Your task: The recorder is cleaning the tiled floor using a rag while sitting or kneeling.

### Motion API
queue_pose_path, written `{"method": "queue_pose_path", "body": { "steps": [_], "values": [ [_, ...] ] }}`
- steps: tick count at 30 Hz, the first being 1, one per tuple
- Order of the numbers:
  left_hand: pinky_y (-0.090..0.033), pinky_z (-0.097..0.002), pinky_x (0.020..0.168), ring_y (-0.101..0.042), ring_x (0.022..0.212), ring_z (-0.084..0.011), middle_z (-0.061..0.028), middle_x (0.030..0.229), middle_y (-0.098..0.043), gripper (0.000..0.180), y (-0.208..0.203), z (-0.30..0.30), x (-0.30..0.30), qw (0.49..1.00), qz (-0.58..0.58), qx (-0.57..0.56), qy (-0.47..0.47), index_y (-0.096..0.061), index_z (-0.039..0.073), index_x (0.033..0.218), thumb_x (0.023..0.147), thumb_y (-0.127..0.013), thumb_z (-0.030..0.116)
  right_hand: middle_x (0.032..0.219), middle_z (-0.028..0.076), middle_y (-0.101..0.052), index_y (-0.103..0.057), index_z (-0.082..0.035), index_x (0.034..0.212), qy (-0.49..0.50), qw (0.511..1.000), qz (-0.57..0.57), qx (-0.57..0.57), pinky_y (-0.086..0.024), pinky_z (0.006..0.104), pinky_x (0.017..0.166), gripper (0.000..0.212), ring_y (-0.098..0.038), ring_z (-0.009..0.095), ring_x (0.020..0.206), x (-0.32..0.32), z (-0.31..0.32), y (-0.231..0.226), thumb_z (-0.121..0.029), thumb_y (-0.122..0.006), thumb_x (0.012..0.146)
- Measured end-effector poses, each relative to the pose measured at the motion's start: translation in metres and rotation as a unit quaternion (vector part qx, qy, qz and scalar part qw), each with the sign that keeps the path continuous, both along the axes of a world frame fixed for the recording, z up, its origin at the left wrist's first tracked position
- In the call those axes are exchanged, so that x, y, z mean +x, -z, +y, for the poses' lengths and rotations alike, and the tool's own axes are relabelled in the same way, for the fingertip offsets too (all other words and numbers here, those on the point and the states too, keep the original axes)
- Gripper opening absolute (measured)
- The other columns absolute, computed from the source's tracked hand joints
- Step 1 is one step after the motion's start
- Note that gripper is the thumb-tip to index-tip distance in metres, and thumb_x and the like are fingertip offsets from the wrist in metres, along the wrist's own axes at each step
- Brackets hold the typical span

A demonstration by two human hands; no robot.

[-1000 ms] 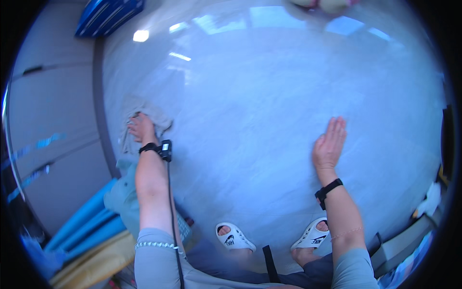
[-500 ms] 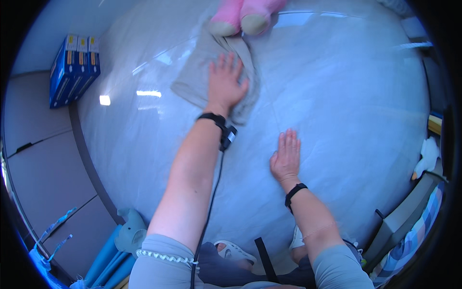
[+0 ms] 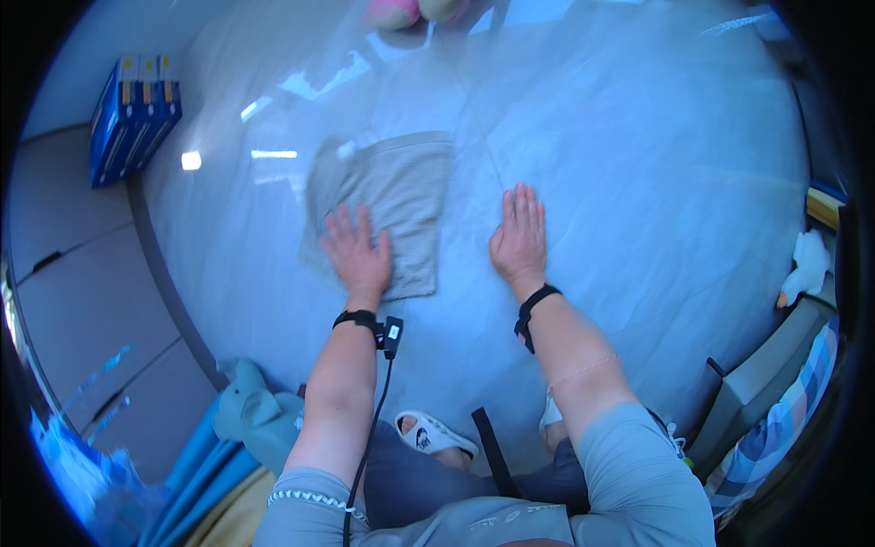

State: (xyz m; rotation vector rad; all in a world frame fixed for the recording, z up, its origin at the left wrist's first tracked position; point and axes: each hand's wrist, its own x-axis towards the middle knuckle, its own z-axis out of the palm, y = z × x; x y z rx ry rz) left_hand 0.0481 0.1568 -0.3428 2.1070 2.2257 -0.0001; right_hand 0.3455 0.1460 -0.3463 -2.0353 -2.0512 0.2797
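A grey cloth (image 3: pixel 406 201) lies spread with a few wrinkles on the glossy pale floor (image 3: pixel 638 237). Spread fingers of my left hand (image 3: pixel 357 255) press flat on its near left part. My right hand (image 3: pixel 519 237) rests palm down on the bare floor beside the cloth, its fingers straight and close together, holding nothing. Each wrist wears a black band, and the left one carries a small device (image 3: pixel 392 337) with a black cable.
Blue boxes (image 3: pixel 137 123) stand at the far left beside grey drawers (image 3: pixel 91 301). Pink plush feet (image 3: pixel 394 13) show at the top edge. A grey-blue plush toy (image 3: pixel 255 401) sits near left; a white plush bird (image 3: pixel 806 264) is at right. My sandal (image 3: pixel 436 433) rests on the floor below.
My left hand has drawn the cloth back toward me and slightly left, away from the pink plush feet. The cloth lies differently now. My right hand stays flat on the floor.
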Motion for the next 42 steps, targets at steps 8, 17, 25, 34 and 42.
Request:
{"method": "queue_pose_path", "body": {
  "steps": [8,17,25,34,42],
  "values": [
    [-0.011,-0.0654,0.121,-0.007,0.159,-0.0386,-0.0185,0.172,-0.014,0.071,0.008,-0.241,-0.072,0.863,-0.006,-0.091,-0.497,-0.022,0.018,0.166,0.105,-0.040,0.051,0.161,0.024,-0.036,-0.041,0.001,0.152,-0.022,0.999,0.003,0.038,-0.023,0.0549,0.125,0.064,-0.030,0.040,0.152,-0.006,-0.010,0.006,-0.020,-0.053,0.093],
    [-0.010,-0.0633,0.123,-0.018,0.156,-0.0413,-0.0224,0.164,-0.033,0.053,-0.025,-0.230,0.096,0.933,-0.296,-0.010,-0.204,-0.054,0.005,0.145,0.098,-0.053,0.029,0.163,0.027,-0.031,-0.036,0.000,0.155,-0.348,0.899,0.264,0.030,-0.026,0.0557,0.123,0.063,-0.030,0.045,0.151,-0.113,-0.124,-0.046,-0.015,-0.057,0.097],
    [-0.036,-0.0532,0.118,-0.049,0.140,-0.0389,-0.0235,0.148,-0.052,0.046,-0.051,-0.270,0.107,0.902,-0.421,0.045,-0.083,-0.060,0.001,0.131,0.085,-0.053,-0.004,0.166,0.022,-0.029,-0.040,-0.010,0.157,-0.335,0.938,0.060,-0.071,-0.023,0.0614,0.121,0.063,-0.026,0.046,0.152,-0.026,-0.197,-0.035,-0.023,-0.060,0.098],
    [-0.024,-0.0583,0.122,-0.034,0.151,-0.0344,-0.0197,0.157,-0.044,0.049,-0.052,-0.308,0.131,0.956,-0.270,-0.007,-0.112,-0.055,0.004,0.143,0.100,-0.054,0.028,0.172,0.018,-0.015,-0.034,-0.020,0.162,-0.146,0.971,-0.113,-0.149,-0.014,0.0755,0.116,0.065,-0.012,0.048,0.156,-0.044,-0.276,-0.029,-0.039,-0.051,0.102],
    [-0.028,-0.0589,0.118,-0.037,0.147,-0.0367,-0.0211,0.153,-0.048,0.061,-0.038,-0.191,0.056,0.962,-0.268,0.014,-0.037,-0.055,0.005,0.143,0.093,-0.062,0.040,0.167,0.026,-0.023,-0.032,-0.008,0.161,-0.150,0.984,0.053,-0.076,-0.018,0.0653,0.121,0.070,-0.019,0.047,0.155,-0.076,-0.162,-0.005,-0.037,-0.055,0.102]
  ]
}}
